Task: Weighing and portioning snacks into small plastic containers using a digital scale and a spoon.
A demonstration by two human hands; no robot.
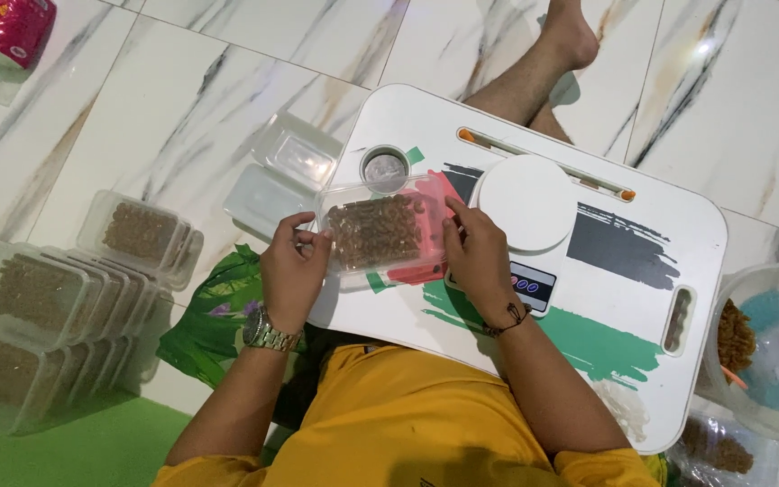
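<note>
Gripping clear snack box (377, 232), left hand (292, 268), right hand (478, 254), white lap table (678, 225)

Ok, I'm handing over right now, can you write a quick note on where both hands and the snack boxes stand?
Left hand: grips the left edge of the clear box of brown snack.
Right hand: holds the box's right edge, fingers on its lid.
The box sits on the white lap table, beside the round white scale.
Done: filled boxes are stacked on the floor at left.
Left: empty boxes wait behind the table; loose snack remains in the tub at right. Whether the held box's lid is fully shut is unclear.
</note>
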